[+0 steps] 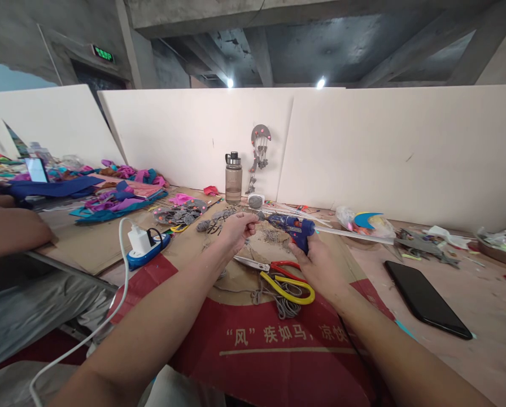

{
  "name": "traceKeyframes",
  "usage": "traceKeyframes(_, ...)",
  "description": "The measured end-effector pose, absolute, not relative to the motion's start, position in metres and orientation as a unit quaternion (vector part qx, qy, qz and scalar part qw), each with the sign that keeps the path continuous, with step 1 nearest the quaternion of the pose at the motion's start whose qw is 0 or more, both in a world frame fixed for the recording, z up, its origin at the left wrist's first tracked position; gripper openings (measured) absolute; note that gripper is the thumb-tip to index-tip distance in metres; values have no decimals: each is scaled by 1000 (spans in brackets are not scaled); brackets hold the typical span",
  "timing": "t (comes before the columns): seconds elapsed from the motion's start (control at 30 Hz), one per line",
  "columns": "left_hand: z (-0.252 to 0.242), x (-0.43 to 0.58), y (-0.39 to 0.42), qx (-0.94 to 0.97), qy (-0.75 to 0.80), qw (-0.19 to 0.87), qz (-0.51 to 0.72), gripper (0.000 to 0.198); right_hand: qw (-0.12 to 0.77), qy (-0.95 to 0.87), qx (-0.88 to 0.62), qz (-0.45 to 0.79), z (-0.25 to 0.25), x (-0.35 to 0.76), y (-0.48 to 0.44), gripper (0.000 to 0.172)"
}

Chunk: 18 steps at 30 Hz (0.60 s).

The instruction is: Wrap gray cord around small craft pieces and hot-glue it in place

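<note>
My right hand [316, 260] is wrapped round the grip of a blue glue gun [294, 227], whose nozzle points left. My left hand [237, 227] pinches a small grey piece [259, 215] right at the nozzle tip, above the cardboard. Below the hands lie scissors with yellow and red handles [284, 277] on a tangle of grey cord [283, 305].
A black phone [426, 298] lies to the right. A blue power strip with a white charger [145, 246] sits on the left, its white cable running toward me. A water bottle [233, 177], grey felt shapes [179, 215] and coloured cloth [117, 198] lie farther back. Another person's arm [11, 229] rests at far left.
</note>
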<state>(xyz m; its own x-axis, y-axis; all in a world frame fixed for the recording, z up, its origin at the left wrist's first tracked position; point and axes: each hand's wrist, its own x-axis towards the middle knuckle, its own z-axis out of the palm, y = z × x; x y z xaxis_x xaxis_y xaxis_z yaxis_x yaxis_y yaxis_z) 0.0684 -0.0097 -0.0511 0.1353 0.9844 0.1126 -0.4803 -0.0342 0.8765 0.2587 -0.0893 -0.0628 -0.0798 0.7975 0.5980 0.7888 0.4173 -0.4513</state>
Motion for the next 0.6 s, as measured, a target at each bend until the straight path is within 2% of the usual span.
traceKeyframes(0.2, -51, 69, -9, 420, 305, 628, 580, 15, 417, -738, -529, 27, -61, 258, -92, 29)
traceKeyframes(0.6, -49, 69, -11, 410, 307, 633, 580, 16, 425, -734, -527, 51, -62, 257, -92, 32)
